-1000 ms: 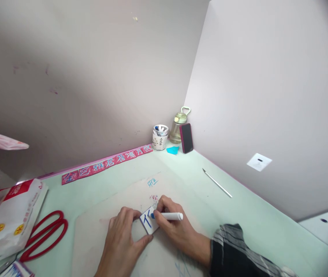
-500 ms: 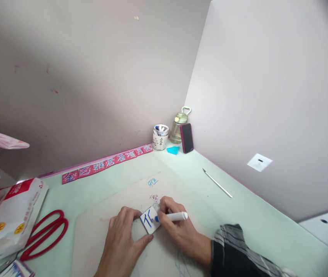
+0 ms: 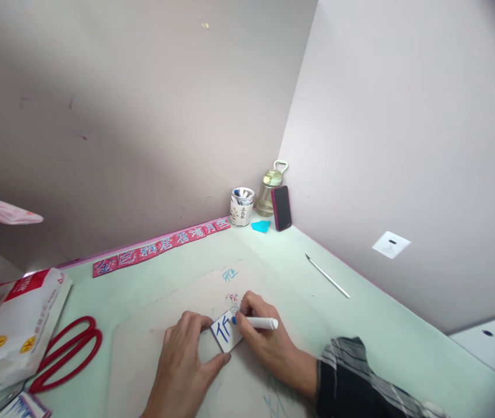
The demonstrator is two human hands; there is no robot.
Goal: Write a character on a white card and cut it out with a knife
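Note:
Thumb and fingers of my left hand pinch a small white square card at its top left and lower corners, keeping it on a pale board. Blue brush-like strokes of a character mark the card. Closed around a white marker with a blue tip end is my right hand, resting at the card's right side. The marker's tip is at the card's upper right part, close to the strokes; the fingers partly cover the card's right edge.
Red character cards line the wall. At the corner stand a jar of pens, a bottle, and a phone beside a blue scrap. A craft knife lies right; red-handled scissors and a white packet lie left.
The marker tip has moved up along the card, and its barrel lies more level. Another blue stroke shows on the card's right. My left hand has stayed in place.

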